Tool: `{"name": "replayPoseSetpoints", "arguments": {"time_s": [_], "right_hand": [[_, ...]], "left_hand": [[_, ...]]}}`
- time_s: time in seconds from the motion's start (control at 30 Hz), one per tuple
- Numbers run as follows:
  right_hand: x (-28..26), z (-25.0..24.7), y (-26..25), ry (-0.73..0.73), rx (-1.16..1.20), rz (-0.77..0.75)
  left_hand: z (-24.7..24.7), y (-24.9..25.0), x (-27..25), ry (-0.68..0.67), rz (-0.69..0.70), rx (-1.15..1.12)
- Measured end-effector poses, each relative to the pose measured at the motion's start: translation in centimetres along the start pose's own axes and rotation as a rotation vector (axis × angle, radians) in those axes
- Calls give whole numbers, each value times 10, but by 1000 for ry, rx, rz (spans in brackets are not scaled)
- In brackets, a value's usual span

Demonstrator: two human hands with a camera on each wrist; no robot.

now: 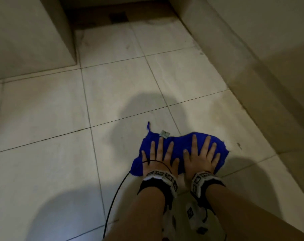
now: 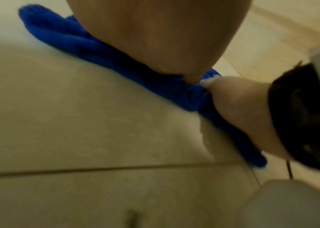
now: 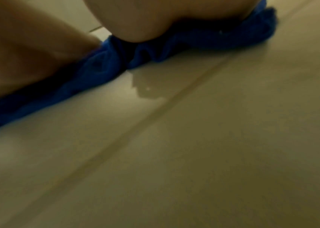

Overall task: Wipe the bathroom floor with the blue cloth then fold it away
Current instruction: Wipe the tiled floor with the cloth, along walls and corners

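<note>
A blue cloth (image 1: 178, 145) lies spread and rumpled on the pale tiled bathroom floor (image 1: 52, 119), a small grey tag (image 1: 164, 133) at its far edge. My left hand (image 1: 159, 156) presses flat on the cloth's left half, fingers straight and spread. My right hand (image 1: 202, 153) presses flat on its right half the same way. In the left wrist view the cloth (image 2: 81, 44) bunches under my left palm (image 2: 161, 35), with my right hand (image 2: 240, 108) beside it. The right wrist view shows the cloth (image 3: 203, 41) squeezed under my right palm (image 3: 155, 18).
A raised tiled ledge (image 1: 252, 54) runs along the right. A tiled block (image 1: 31, 35) stands at the back left, with a dark recess and floor drain (image 1: 118, 17) between them. A black cable (image 1: 116, 193) trails from my left wrist. Socked feet (image 1: 196, 218) sit below my wrists.
</note>
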State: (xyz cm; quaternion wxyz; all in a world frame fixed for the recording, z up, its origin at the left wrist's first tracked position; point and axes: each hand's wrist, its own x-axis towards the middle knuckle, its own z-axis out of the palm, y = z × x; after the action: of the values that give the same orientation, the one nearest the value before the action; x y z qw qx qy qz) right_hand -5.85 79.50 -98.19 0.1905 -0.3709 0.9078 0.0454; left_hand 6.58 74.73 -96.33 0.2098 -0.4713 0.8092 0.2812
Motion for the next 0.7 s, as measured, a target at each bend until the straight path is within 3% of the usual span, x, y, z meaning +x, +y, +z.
{"name": "replayPoseSetpoints", "arguments": {"time_s": [0.1, 0.37, 0.47, 0.7], "right_hand": [[-14, 10, -48, -28, -11, -101], [-81, 43, -157, -128, -68, -597], [-111, 58, -179, -150, -102, -692], [-117, 59, -171, -166, -105, -800]], "left_hand": [[-7, -43, -17, 19, -132, -95], [7, -196, -64, 80, -568, -205], [8, -208, -91, 192, -688, -335], [26, -178, -93, 306, -677, -293]]}}
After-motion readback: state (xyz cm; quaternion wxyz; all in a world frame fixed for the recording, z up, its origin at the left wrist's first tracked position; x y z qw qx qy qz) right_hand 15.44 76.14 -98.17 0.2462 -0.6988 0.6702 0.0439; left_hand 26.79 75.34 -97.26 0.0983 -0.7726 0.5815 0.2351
